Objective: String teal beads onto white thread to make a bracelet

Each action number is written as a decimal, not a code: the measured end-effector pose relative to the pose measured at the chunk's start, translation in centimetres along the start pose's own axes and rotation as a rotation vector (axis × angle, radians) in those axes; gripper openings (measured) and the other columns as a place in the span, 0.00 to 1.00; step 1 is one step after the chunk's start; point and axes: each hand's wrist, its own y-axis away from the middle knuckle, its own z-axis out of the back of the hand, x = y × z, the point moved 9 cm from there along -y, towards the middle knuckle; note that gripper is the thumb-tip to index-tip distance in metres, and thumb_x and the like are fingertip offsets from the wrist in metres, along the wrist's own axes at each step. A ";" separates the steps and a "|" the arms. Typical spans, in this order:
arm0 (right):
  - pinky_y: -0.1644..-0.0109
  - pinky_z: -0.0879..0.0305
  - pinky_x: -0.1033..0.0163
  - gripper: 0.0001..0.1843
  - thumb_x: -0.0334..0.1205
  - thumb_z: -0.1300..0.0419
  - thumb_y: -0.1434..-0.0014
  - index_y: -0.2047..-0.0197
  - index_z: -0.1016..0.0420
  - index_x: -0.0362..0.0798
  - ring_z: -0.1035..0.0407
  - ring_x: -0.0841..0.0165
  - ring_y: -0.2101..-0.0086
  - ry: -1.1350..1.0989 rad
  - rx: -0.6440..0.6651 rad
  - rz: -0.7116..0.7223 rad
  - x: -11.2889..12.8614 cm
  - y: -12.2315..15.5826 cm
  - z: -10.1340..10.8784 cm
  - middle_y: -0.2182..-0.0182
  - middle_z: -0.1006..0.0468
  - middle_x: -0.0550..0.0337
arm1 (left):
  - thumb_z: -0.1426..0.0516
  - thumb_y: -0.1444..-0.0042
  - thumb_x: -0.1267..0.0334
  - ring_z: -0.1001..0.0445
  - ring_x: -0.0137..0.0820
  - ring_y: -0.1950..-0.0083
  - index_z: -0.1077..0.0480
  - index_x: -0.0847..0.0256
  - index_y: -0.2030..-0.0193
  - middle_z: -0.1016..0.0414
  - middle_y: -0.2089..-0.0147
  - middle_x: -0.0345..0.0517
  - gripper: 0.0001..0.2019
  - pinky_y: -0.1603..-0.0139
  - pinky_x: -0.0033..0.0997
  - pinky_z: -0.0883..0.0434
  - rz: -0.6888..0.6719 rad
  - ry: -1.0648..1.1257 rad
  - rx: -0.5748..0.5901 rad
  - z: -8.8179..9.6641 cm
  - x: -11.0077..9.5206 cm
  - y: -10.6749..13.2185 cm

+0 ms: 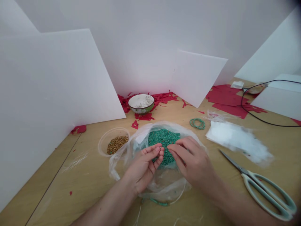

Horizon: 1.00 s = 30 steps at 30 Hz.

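Note:
Both my hands meet over a clear plastic bag holding a heap of small green beads. My left hand is palm up, its fingers curled and pinching a small green bead at the fingertips. My right hand is palm down, fingers pinched together right against the left fingertips; what it holds is too fine to make out. A short strand of threaded green beads lies on the table below the bag, with thin thread trailing from it.
A clear cup of brown beads stands left of the bag. Behind it are a white bowl and red paper scraps. A green bead ring, white plastic bags, scissors and a black cable lie right. White boards wall the desk.

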 end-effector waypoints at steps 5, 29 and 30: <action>0.61 0.37 0.58 0.09 0.30 0.45 0.36 0.64 0.24 0.46 0.38 0.65 0.67 0.047 0.020 0.017 0.4 0.3 -0.6 0.69 0.29 0.54 | 0.45 0.42 0.81 0.25 0.22 0.69 0.27 0.72 0.61 0.25 0.67 0.50 0.07 0.68 0.16 0.25 0.003 0.047 -0.053 0.3 0.3 -0.1; 0.63 0.37 0.58 0.12 0.29 0.47 0.36 0.66 0.23 0.44 0.39 0.65 0.68 0.142 0.081 0.068 1.1 0.5 -1.6 0.72 0.30 0.55 | 0.44 0.43 0.82 0.25 0.21 0.72 0.26 0.71 0.61 0.25 0.70 0.47 0.08 0.71 0.13 0.26 -0.028 0.043 -0.056 0.3 0.7 -0.2; 0.62 0.37 0.58 0.11 0.29 0.47 0.36 0.66 0.23 0.43 0.39 0.65 0.67 0.140 0.080 0.068 1.1 0.5 -1.6 0.72 0.30 0.55 | 0.44 0.43 0.82 0.25 0.21 0.72 0.26 0.71 0.61 0.25 0.70 0.47 0.08 0.71 0.13 0.26 -0.027 0.043 -0.054 0.3 0.7 -0.2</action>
